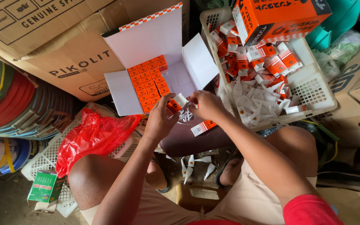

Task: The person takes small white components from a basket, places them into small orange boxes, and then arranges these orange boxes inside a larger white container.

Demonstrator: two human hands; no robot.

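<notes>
Between the knees, small white tubes (190, 164) lie loose on the floor. Above them the left hand (160, 118) grips a small orange box (176, 103) by its end, its long axis pointing toward the right hand (205, 104), which pinches the box's open flap (contents hidden). Beyond, just left, stands the white carton (155, 62) with rows of orange boxes; right, a white basket (313, 89).

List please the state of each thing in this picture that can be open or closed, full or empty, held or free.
white carton: open, flaps up, partly filled with orange boxes in rows.
small orange box: held by both hands, end flap open.
left hand: gripping the box.
right hand: pinching at its flap.
white basket: heaped with loose boxes.
red plastic bag: crumpled.
white tubes: loose on the floor.
</notes>
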